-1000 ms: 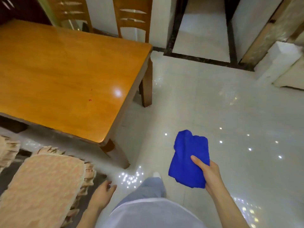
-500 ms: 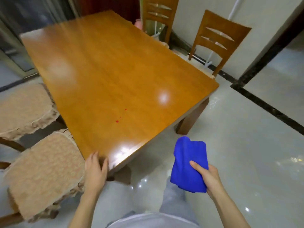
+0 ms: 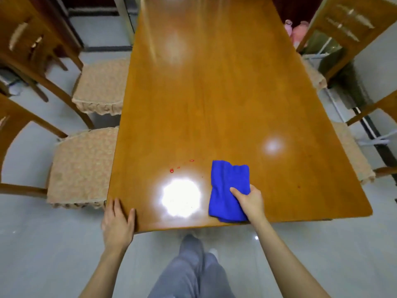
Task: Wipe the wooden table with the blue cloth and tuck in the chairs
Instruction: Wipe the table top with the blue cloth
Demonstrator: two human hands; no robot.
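While right hand (image 3: pixel 250 200) pinches the folded blue cloth (image 3: pixel 227 183), left hand (image 3: pixel 118 224) lies flat on the table (image 3: pixel 214 93).

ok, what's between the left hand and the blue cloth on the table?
Head view: between left hand and blue cloth, bare table under a glare patch; red spots lie just farther in.

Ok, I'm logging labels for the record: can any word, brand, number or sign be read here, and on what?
None can be read. The table, the cloth and the chairs show no writing; the pink things past the table's far end are too blurred to tell.
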